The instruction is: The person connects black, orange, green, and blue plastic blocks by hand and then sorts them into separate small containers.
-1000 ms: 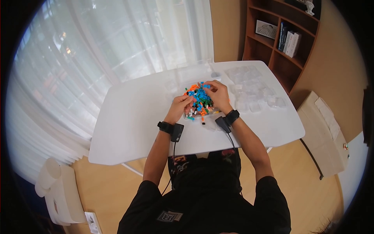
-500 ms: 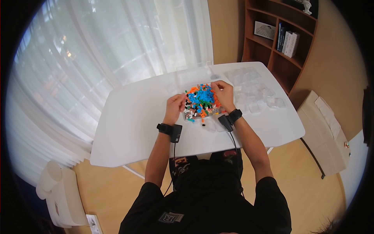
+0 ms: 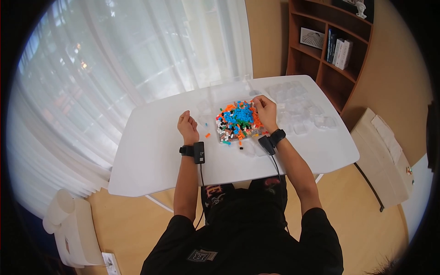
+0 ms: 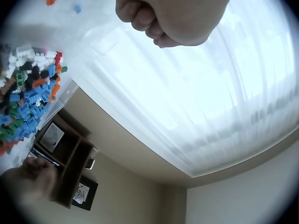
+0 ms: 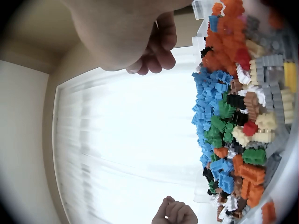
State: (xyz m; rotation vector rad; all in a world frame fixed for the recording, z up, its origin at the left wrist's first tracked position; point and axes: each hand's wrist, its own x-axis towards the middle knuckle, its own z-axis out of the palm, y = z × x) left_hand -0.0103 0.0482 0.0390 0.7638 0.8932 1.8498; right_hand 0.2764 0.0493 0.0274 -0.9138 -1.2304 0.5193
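Observation:
A clear bin [image 3: 221, 141] holds a heap of small toy bricks [image 3: 238, 115], with blue ones piled on top and orange ones at the right. My left hand [image 3: 188, 127] is above the table to the left of the bin, fingers curled in toward the palm; no brick shows in it. Below and beside it lie a loose orange brick [image 3: 207, 135] and a small blue brick [image 3: 206, 124]. At the bin's right far corner, my right hand [image 3: 267, 111] has its fingers bent down near the orange bricks [image 5: 226, 39]. I cannot tell whether its fingertips pinch anything.
Several clear plastic boxes [image 3: 300, 107] cover the right part of the white table [image 3: 151, 151]. A black brick [image 3: 241, 148] lies in front of the bin. Behind the table hangs a white curtain [image 3: 151, 50], with a brown bookshelf [image 3: 321, 68] at the right.
My left hand has drawn back from the heap to the left, uncovering the loose orange and blue bricks. My right hand has moved from over the blue bricks to the bin's right side.

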